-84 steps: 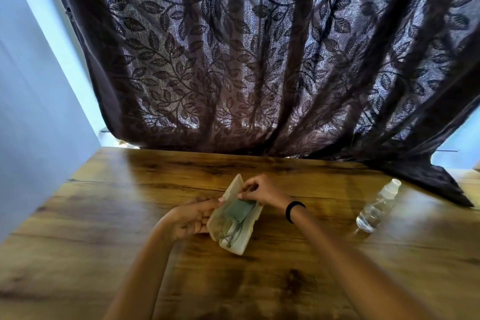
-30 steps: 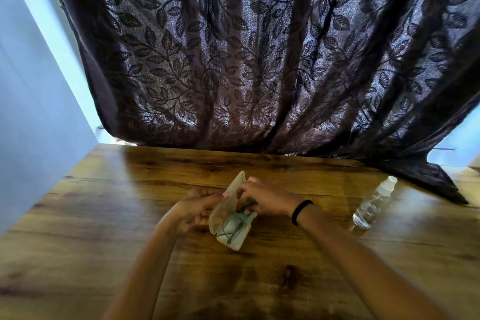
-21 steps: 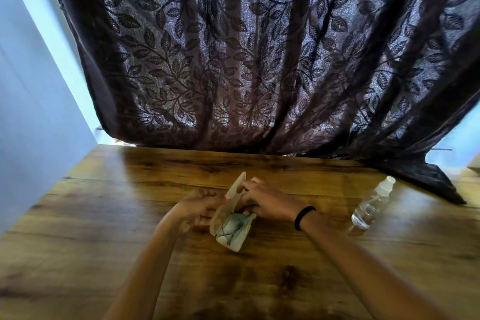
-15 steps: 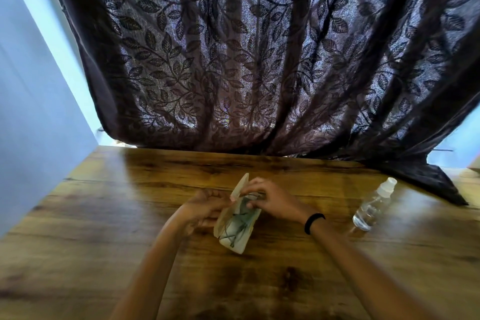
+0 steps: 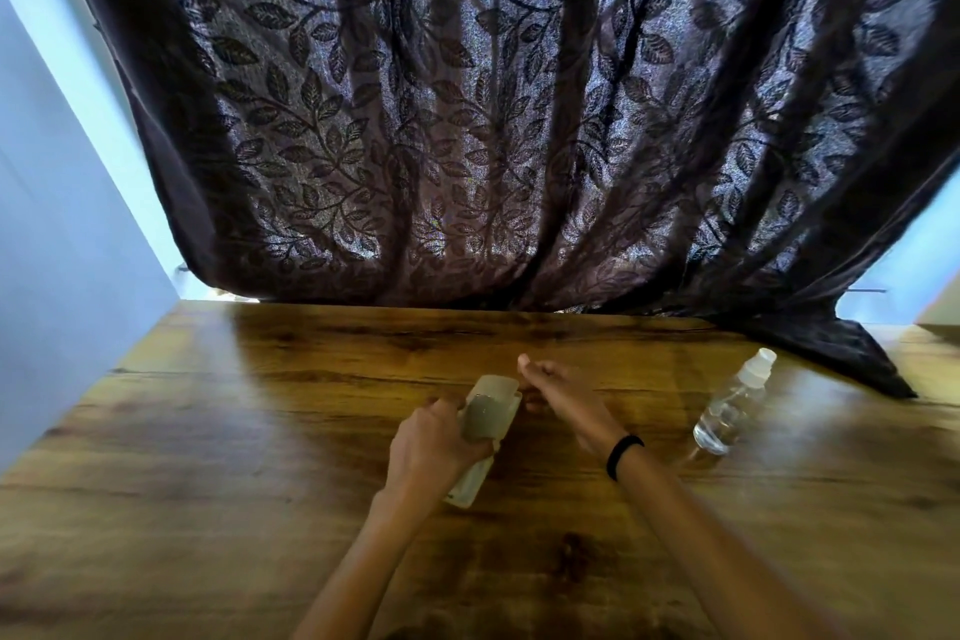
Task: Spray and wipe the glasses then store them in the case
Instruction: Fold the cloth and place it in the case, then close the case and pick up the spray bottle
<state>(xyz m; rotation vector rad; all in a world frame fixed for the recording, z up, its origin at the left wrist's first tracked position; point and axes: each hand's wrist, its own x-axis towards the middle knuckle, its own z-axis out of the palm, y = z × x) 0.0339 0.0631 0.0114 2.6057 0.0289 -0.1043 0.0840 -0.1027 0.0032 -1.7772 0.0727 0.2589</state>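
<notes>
A pale cream glasses case (image 5: 488, 418) lies near the middle of the wooden table (image 5: 208, 457), its lid down. My left hand (image 5: 434, 447) wraps around the case from the left and grips it. My right hand (image 5: 558, 392) hovers just right of the case, fingers loose and apart, holding nothing. The glasses and the cloth are hidden from view. A clear spray bottle (image 5: 730, 411) with a white cap lies tilted on the table to the right of my right hand.
A dark leaf-patterned curtain (image 5: 493, 120) hangs along the table's far edge, and its corner (image 5: 852, 353) drapes onto the table behind the bottle. A pale wall (image 5: 57, 250) borders the table on the left.
The case was open with the glasses and cloth showing inside; its lid is now down. My right hand has let go and drawn away to the right. The left hand now grips the case.
</notes>
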